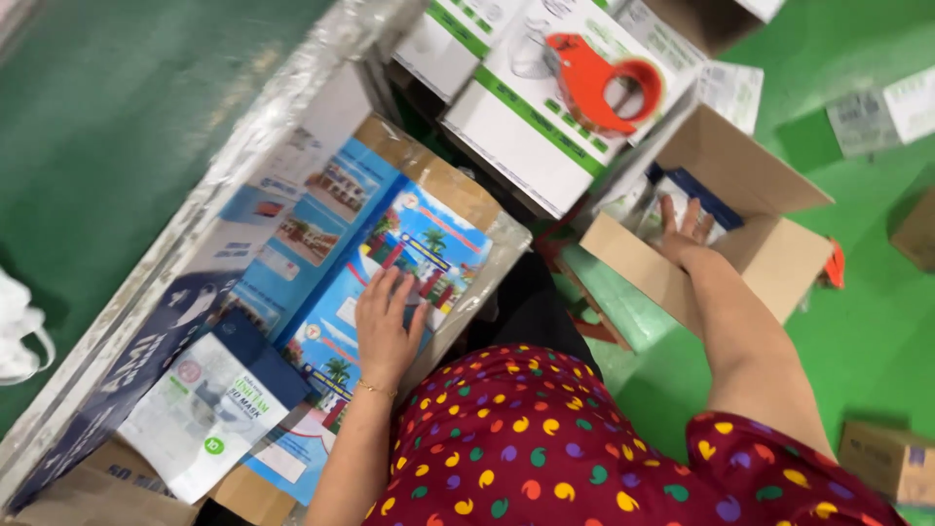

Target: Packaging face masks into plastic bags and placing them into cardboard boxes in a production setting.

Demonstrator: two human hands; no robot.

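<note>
While the left hand (387, 326) lies flat on a colourful printed sheet (414, 255), its fingers (382, 288) spread loosely and pinching nothing, the right hand (685, 232) reaches out toward two o'clock into an open cardboard box (769, 255) standing on the green floor (867, 331). The right fingers (693, 216) are splayed too, pressing down on a flat packet (672, 195) inside the box rather than gripping it. The printed sheet rests on the cluttered surface (321, 58) at about eleven o'clock from the person's body, on top of a brown cardboard piece (438, 175). Another flat packet, white and dark blue (200, 409), lies near the left forearm at about nine o'clock. Beyond the open box, at twelve o'clock, a red tape dispenser (594, 83) sits on a stack of white and green cartons (526, 127). To do this well, I judge the right palm should press the packet level against the bottom of the box so that more can lie flat on it, with the corners tucked inside the walls. The left hand seems best kept where it is, steadying the sheet so nothing slides off the tilted pile. Loose paper labels (881, 112) lie on the floor at two o'clock, well apart from both hands.
</note>
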